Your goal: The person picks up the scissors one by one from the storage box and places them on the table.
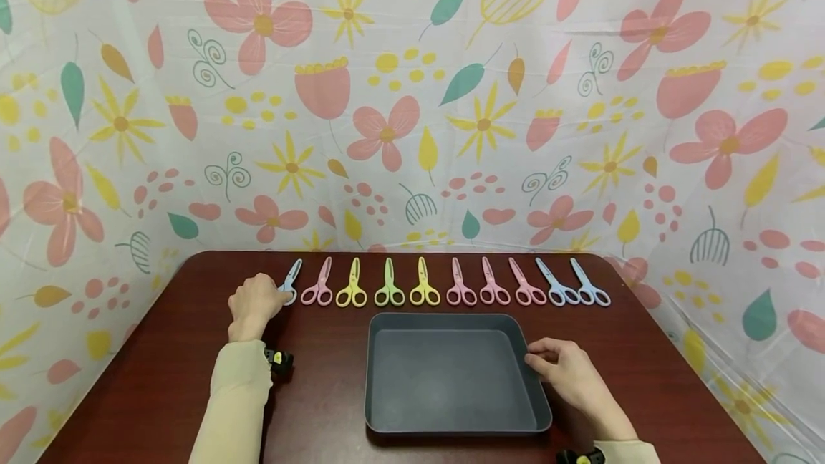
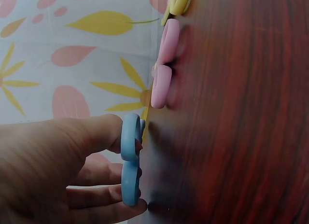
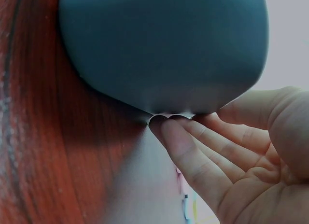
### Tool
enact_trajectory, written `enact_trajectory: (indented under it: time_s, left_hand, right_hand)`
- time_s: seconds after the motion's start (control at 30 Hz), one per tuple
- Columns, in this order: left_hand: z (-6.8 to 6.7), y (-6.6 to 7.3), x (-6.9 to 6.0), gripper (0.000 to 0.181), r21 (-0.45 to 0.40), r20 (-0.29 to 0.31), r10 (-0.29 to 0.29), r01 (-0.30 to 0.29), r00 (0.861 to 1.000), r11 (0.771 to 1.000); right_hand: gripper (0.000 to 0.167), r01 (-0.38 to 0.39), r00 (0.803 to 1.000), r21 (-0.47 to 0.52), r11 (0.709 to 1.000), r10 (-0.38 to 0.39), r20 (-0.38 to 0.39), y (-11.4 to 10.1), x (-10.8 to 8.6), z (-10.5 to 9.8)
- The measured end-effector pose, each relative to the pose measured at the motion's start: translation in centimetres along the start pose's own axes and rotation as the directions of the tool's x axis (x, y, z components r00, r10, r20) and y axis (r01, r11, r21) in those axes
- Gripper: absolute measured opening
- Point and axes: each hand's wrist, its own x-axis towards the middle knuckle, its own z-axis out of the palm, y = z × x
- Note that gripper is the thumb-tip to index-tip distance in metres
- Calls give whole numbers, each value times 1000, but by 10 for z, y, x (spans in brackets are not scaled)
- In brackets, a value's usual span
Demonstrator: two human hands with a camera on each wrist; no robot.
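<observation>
At the left end of the row of scissors, my left hand [image 1: 256,304] pinches the handles of a pair of light blue scissors [image 1: 291,279]. In the left wrist view, the thumb meets one blue handle loop [image 2: 129,137] and the fingers curl behind the loops. Whether these scissors touch the table cannot be told. My right hand [image 1: 573,374] grips the right wall of a dark grey rectangular tray [image 1: 451,427]. From the right wrist, the fingers [image 3: 178,137] lie against the tray's outer side, and the thumb tip is hidden behind it. No scissors lie in the tray.
Pink scissors [image 1: 317,291] lie nearest the left hand, followed rightward by yellow, green, more pink and blue pairs [image 1: 589,292], blades toward the back. The dark red-brown table [image 1: 322,392] ends at a flower-patterned curtain [image 1: 387,185].
</observation>
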Motion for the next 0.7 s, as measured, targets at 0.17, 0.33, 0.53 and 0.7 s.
enact_trajectory:
  time_s: [0.17, 0.33, 0.53, 0.7]
  left_hand:
    - [0, -2, 2, 47, 3, -10, -7, 7, 1000, 1000]
    - [1, -4, 3, 45, 7, -16, -14, 14, 1000, 1000]
    - [2, -6, 4, 36, 17, -6, -25, 25, 1000, 1000]
    - [3, -6, 4, 32, 11, 7, -27, 27, 1000, 1000]
  right_hand:
    - [13, 2, 1000, 8, 1000, -2, 3, 0, 0, 0]
    - [13, -2, 1000, 10, 1000, 2, 0, -1, 0, 1]
    - [14, -7, 1000, 7, 1000, 7, -2, -2, -1, 1]
    - [14, -14, 1000, 16, 1000, 14, -1, -2, -1, 0]
